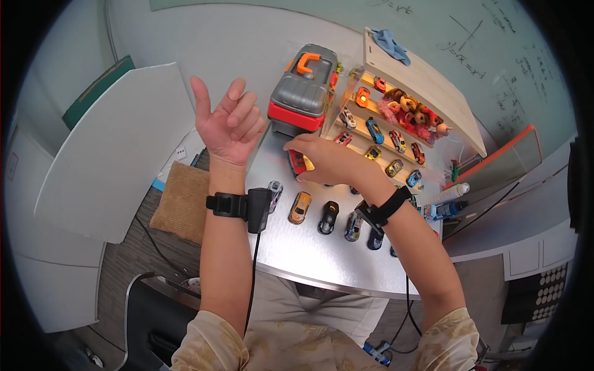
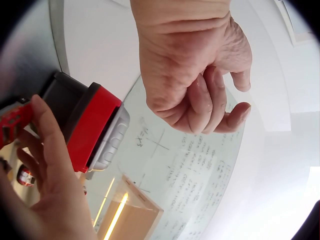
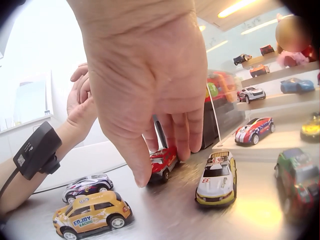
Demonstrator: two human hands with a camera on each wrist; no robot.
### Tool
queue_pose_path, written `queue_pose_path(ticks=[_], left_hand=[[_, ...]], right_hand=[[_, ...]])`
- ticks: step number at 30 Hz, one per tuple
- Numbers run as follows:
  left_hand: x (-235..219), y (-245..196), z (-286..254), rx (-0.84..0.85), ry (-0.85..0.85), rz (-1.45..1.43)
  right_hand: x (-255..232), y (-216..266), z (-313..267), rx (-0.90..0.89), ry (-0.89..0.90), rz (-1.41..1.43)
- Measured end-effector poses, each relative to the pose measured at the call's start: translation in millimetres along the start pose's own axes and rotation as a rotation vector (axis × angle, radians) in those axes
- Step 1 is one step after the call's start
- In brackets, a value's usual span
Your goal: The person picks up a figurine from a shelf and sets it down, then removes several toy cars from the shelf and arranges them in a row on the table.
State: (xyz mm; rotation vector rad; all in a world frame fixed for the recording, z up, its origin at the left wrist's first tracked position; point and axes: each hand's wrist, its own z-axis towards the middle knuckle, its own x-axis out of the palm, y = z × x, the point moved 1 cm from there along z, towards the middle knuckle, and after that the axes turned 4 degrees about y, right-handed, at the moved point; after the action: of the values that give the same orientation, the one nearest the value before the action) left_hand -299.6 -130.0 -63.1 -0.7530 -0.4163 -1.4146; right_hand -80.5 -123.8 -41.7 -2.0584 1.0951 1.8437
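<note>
Red car: in the centre of the head view, the red car (image 1: pixel 297 162) sits just below the gray-and-red case (image 1: pixel 303 93).
Right grip: the thumb and fingers of the right grip (image 1: pixel 337 162) pinch the red car; whether its wheels touch the counter (image 1: pixel 303 260) is hard to tell, as the fingers partly cover it.
Left grip: palm up at upper left of centre, the left grip (image 1: pixel 232 123) holds nothing, its fingers loosely bent.
Counter row: a patterned silver car (image 1: pixel 275 196), an orange-yellow car (image 1: pixel 300 208) and a black car (image 1: pixel 328 217) stand from left to right below the right grip.
Shelf: at upper right, the wooden shelf (image 1: pixel 427 80) bears cars on its tiers, a doll cluster (image 1: pixel 411 114) and, on top, a blue cloth (image 1: pixel 391 46).
</note>
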Motion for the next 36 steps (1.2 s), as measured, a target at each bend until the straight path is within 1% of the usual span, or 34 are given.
queue_pose_path(ticks=[2,5,8,11,14,18,23,29,32,35,36], left_hand=[[0,0,0,0.000,-0.008,-0.005],[-4,-2,-1,0.002,0.015,-0.017],[-5,-3,-1,0.008,0.035,-0.007],[-1,-3,0,0.012,0.033,0.002],[1,-1,0,0.020,0.007,0.018],[0,-2,-1,0.014,0.004,0.018],[-1,-2,-1,0.017,-0.008,0.022],[-1,0,-1,0.018,-0.030,0.028],[1,-1,-1,0.019,-0.050,0.040],[-1,-1,-3,0.033,-0.076,0.052],[-1,-2,-3,0.038,-0.082,0.056]], right_hand=[[-3,3,-5,0.015,-0.008,0.020],[-12,1,-22,-0.043,-0.113,0.061],[-27,-4,-47,0.008,-0.108,0.093],[-29,-3,-63,0.118,-0.037,0.019],[-15,-11,-65,0.141,-0.004,0.027],[-1,-22,-59,0.103,-0.018,-0.007],[0,-25,-54,0.140,0.022,-0.024],[-2,-22,-55,0.107,-0.015,-0.021],[0,-25,-54,0.118,0.003,-0.011],[-7,-27,-64,0.053,-0.101,0.021],[-13,-27,-69,0.092,-0.102,0.031]])
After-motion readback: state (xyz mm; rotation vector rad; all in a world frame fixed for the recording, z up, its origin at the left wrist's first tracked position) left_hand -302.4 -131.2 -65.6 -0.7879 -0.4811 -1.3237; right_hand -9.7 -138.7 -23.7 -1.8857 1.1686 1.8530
